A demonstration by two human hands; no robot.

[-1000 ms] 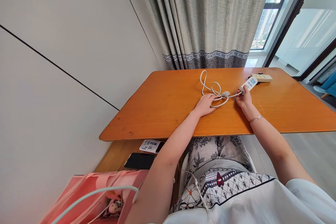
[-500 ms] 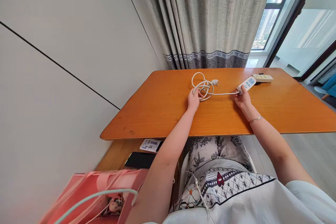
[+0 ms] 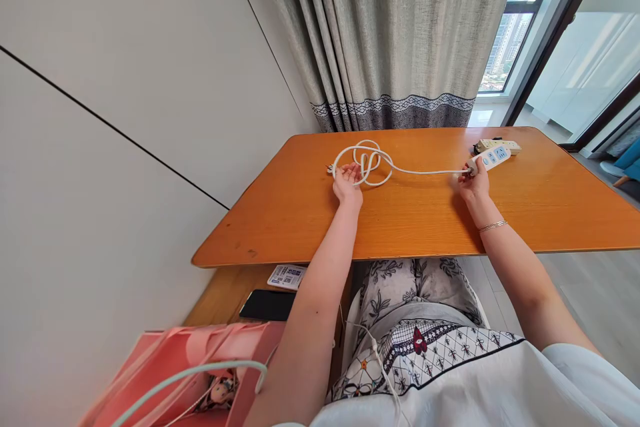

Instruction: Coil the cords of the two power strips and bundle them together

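Observation:
My right hand grips the cord end of a white power strip, whose blue-marked sockets face up. From it a white cord runs left across the wooden table into loose loops. Palm upward, my left hand is closed around part of those loops, its fingers curled. The plug shows just left of that hand. A second, cream power strip lies behind the white one and is partly hidden by it.
The orange-brown table reaches toward a grey curtain. Below its left front edge are a dark phone, a printed card and a pink bag with a pale handle. A panelled wall stands at left, a window at right.
My left hand has moved left with the cord loops, which have spread wider. My right hand has carried the white power strip to the right, lengthening the straight stretch of cord.

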